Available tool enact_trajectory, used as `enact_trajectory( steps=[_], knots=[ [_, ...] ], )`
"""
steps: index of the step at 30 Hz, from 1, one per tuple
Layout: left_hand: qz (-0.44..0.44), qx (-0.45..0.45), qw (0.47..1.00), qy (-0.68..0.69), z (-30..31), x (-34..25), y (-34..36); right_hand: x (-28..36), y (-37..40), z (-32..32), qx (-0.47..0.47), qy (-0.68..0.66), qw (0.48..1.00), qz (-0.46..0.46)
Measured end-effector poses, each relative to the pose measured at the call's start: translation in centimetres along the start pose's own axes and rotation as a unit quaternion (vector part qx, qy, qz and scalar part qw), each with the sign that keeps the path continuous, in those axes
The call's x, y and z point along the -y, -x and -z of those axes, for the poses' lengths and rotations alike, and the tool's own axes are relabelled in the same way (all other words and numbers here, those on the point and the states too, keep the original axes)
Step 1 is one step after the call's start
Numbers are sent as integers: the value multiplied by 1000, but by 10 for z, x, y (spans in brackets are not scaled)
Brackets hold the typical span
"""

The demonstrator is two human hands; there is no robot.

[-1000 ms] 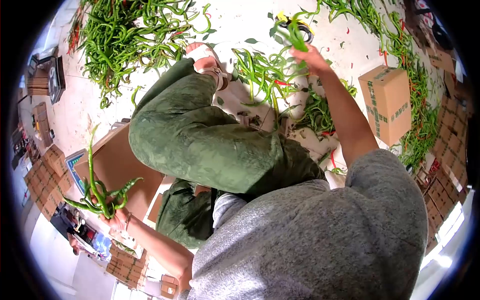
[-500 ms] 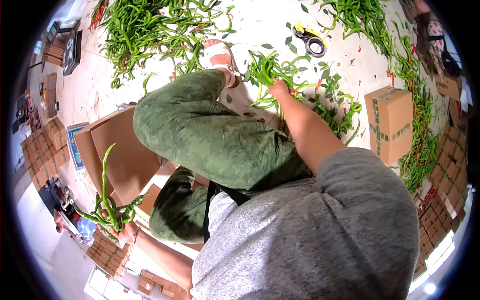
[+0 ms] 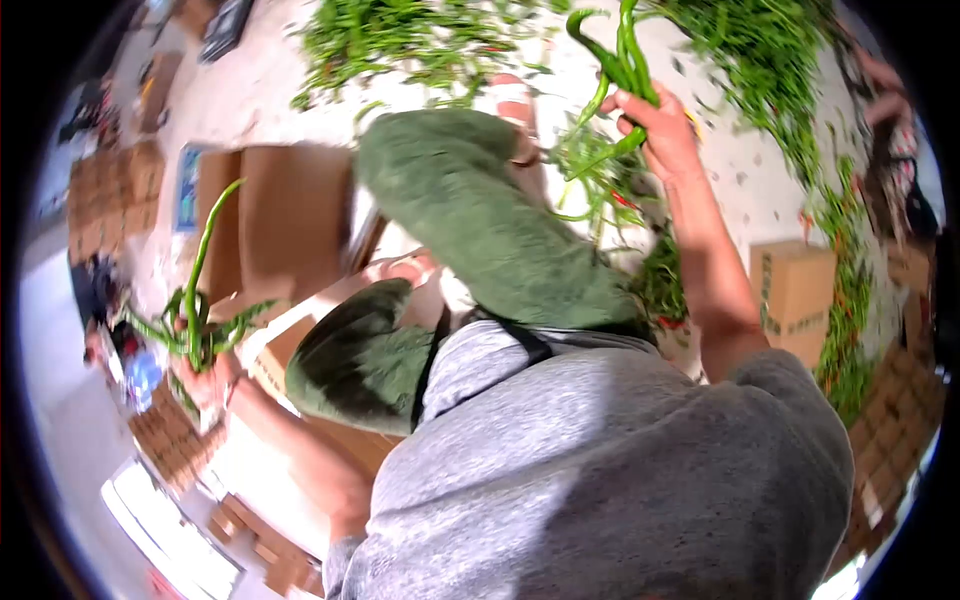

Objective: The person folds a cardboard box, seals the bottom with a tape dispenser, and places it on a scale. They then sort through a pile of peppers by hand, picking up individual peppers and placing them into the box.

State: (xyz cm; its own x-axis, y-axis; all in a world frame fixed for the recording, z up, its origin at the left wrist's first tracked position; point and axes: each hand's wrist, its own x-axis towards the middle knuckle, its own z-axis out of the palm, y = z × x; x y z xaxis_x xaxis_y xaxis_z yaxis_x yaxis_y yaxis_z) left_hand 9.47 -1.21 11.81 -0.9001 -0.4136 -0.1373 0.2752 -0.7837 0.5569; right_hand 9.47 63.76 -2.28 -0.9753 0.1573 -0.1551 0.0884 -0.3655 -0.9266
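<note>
Sorting chillies: the right hand (image 3: 665,130) is closed around a few long green peppers (image 3: 620,50), lifted above the loose peppers strewn on the floor (image 3: 745,190) beside the person's knee (image 3: 470,190). The left hand (image 3: 205,378), held out wide, clasps a fuller bunch (image 3: 195,320) next to an open cardboard box (image 3: 290,210).

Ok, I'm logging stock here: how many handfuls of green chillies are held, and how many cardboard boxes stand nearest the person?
Green chilli handfuls: 2, in left hand and right hand
Open cardboard box: 1
Closed cardboard box: 1
Total: 4
</note>
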Motion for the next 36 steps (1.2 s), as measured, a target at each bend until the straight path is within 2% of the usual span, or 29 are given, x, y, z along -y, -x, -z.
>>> enact_trajectory(
  steps=[1,2,4,6,8,9,12,14,15,18,21,22,24,25,26,27,28,30,32,33,34,35,36],
  knots=[
    [-2,25,1000,-1,-7,-12,-2,17,-13,-32,46,-15,998,35],
    [1,50,999,-1,-12,-22,-5,29,-24,-59,80,-11,996,31],
    [-46,54,997,-16,-35,-35,0,55,-38,-127,133,-7,989,58],
    [-40,70,995,-57,-53,-53,6,62,-58,-183,249,-58,965,58],
    [-20,122,992,-7,-58,-71,3,65,-62,-248,265,-55,963,11],
    [-30,143,989,-24,-61,-75,3,60,-66,-279,287,-53,956,-7],
    [-207,46,969,-125,-91,-58,7,49,-61,-366,320,-76,942,-66],
    [-179,48,970,-155,-85,-67,-10,34,-63,-421,357,-105,920,-120],
    [-183,43,966,-179,-89,-62,-19,22,-69,-450,349,-95,924,-122],
    [-215,6,945,-246,-91,-41,-50,-20,-85,-515,328,-119,909,-227],
    [-141,-1,951,-276,-71,-25,-88,-37,-96,-536,367,-116,855,-347],
    [-103,25,947,-303,-62,-19,-100,-31,-95,-531,350,-95,870,-333],
    [-91,31,911,-401,-53,7,-107,-12,-94,-503,311,-47,897,-311],
    [-63,1,881,-469,-46,15,-110,-33,-118,-492,341,-41,893,-291],
    [-34,-27,843,-536,-38,24,-112,-26,-119,-469,291,-43,925,-242],
    [-18,-22,828,-560,-28,34,-115,-9,-116,-434,310,-65,924,-213],
    [-59,61,790,-607,18,31,-149,-10,-131,-396,342,-83,916,-193],
    [89,-9,783,-615,30,37,-144,-6,-139,-313,304,-7,944,-129],
    [129,-97,736,-657,35,47,-136,-20,-146,-213,180,54,972,-140],
    [152,-106,739,-648,45,49,-135,-33,-144,-159,108,72,978,-161],
    [213,-104,734,-636,59,48,-144,-46,-139,-102,29,92,979,-178],
    [179,-75,744,-639,74,47,-147,-57,-129,-47,-45,132,970,-199],
    [203,-12,736,-646,105,29,-170,-69,-110,1,-115,168,954,-221]
  ],
)
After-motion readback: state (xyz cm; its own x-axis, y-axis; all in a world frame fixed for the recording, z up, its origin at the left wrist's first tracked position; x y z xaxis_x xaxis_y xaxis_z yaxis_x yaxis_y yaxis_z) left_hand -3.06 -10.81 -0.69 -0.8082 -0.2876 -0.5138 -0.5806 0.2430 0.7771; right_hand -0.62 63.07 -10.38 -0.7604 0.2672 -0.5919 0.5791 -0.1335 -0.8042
